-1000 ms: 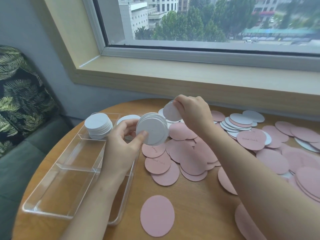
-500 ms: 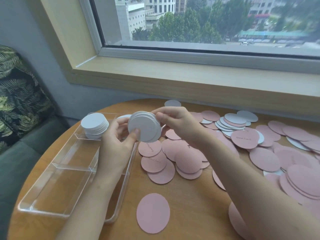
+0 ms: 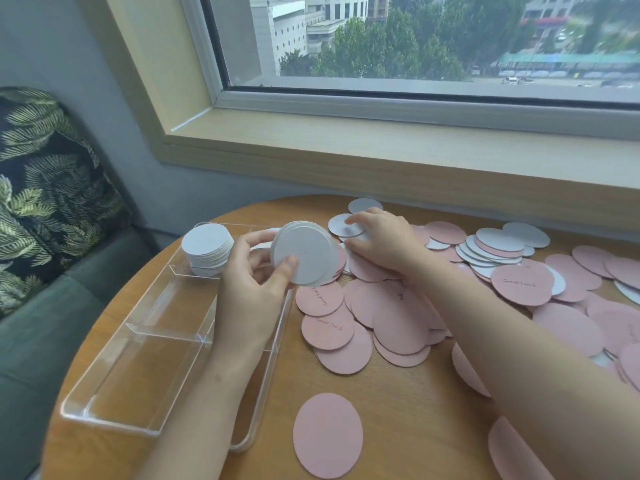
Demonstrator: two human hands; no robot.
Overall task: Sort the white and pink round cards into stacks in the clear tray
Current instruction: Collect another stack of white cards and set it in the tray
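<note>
My left hand [image 3: 254, 282] grips a stack of white round cards [image 3: 304, 252] upright above the right side of the clear tray [image 3: 138, 368]. A second white stack [image 3: 207, 245] stands in the tray's far left compartment. My right hand [image 3: 381, 239] reaches over the heap on the table, its fingertips resting on a loose white card [image 3: 341, 226]. Pink round cards [image 3: 388, 317] lie spread in front of it. One pink card [image 3: 327, 434] lies alone near the table's front.
More pink and white cards [image 3: 498, 247] cover the round wooden table [image 3: 415, 410] out to the right. A wooden window sill [image 3: 381, 150] runs behind the table. A sofa with a leaf-print cushion [image 3: 45, 188] stands at the left.
My right hand added its white card to the stack in my left hand, then moved back to the heap and now touches another white card. My left hand kept the stack.
</note>
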